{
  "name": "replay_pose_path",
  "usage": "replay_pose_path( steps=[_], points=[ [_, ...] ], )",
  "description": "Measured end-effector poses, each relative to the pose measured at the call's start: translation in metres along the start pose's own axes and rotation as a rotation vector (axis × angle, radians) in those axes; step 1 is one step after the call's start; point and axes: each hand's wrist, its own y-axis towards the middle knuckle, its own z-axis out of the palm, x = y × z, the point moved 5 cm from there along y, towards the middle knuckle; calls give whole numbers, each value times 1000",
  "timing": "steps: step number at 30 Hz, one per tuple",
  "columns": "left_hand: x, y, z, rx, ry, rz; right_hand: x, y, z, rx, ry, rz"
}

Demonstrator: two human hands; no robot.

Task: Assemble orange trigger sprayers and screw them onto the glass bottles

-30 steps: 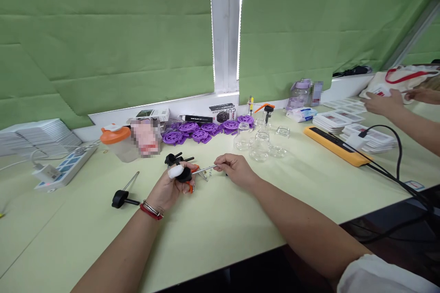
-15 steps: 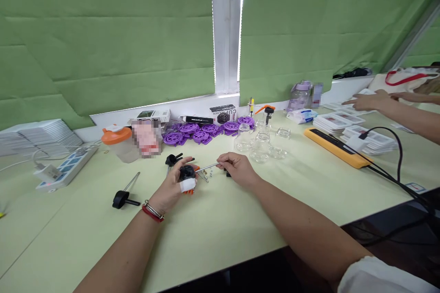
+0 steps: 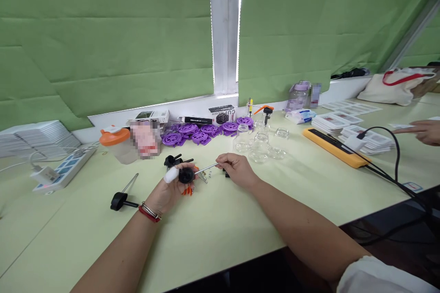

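My left hand [image 3: 167,194], with a white wrap on its thumb, is closed around a small round black plastic part [image 3: 186,175]. A thin metal rod [image 3: 207,168] sticks out of that part to the right. My right hand [image 3: 238,170] pinches the rod's far end between thumb and fingertips. Behind my left fingers lie black parts [image 3: 172,160] with short arms. Orange pieces [image 3: 187,191] and small metal bits [image 3: 203,177] show close by my left hand, partly hidden. Left of it rests another black piece [image 3: 119,201] with its own rod pointing up.
Purple plastic wheel-like pieces [image 3: 189,129] are heaped at the back beside boxes [image 3: 222,116]. Clear glass jars [image 3: 260,146] stand right of centre. An orange power strip [image 3: 335,148] with cables is at right, a white one [image 3: 67,171] at left. Another person's hand [image 3: 424,132] is far right.
My left hand has turned, its wrapped thumb swinging up to the far left side of the black part. My right hand keeps its pinch. The other person's hands have drawn back to the right.
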Motion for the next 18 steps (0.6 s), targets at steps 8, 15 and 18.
replay_pose_path(
  steps=[8,15,18],
  points=[
    [2,-1,1,29,77,-75,2,-1,1,23,-44,-37],
    [0,0,-2,-14,294,-57,0,0,0,6,-9,-23],
    [-2,2,-5,-75,489,2,-4,1,2,12,70,22]
  ],
)
